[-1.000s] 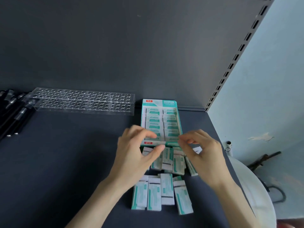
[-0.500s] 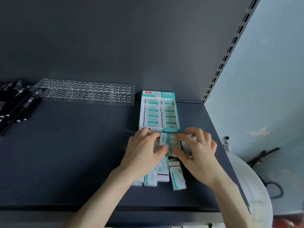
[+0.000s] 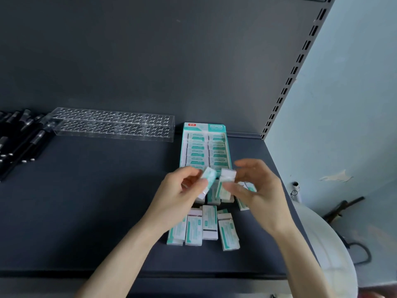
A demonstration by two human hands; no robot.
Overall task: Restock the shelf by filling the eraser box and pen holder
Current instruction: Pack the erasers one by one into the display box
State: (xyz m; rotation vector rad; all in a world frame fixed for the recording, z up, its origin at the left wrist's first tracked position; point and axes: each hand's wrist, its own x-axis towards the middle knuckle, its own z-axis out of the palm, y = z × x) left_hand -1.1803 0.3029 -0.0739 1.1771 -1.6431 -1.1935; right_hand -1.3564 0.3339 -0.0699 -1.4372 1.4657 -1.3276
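Both hands have lifted off the loose pile they were pressing half a second ago, and each now carries one piece up toward the box. The left hand (image 3: 180,196) pinches a small teal-and-white wrapped eraser (image 3: 209,178) between thumb and fingertips at centre frame. The right hand (image 3: 257,190) pinches a second wrapped eraser (image 3: 228,175) just beside it, the two nearly touching. Both are motion-blurred, so exact finger placement is unclear.

Just above them in the frame sits the teal cardboard eraser box (image 3: 214,127), open-topped, its two columns looking nearly full. More loose wrapped erasers (image 3: 202,226) lie on the dark grey shelf (image 3: 86,201) at lower centre. The clear acrylic pen holder (image 3: 113,127) lies at upper left with its holes empty. The black pens (image 3: 19,143) lie at the far left edge.

Little room seems left at the box's near end, so forcing two in at once could buckle the card wall or shove the light box backward. A fingertip pinch may also let one drop. The forearms pass over the loose pile near the shelf's front edge, where a brush could knock some off.
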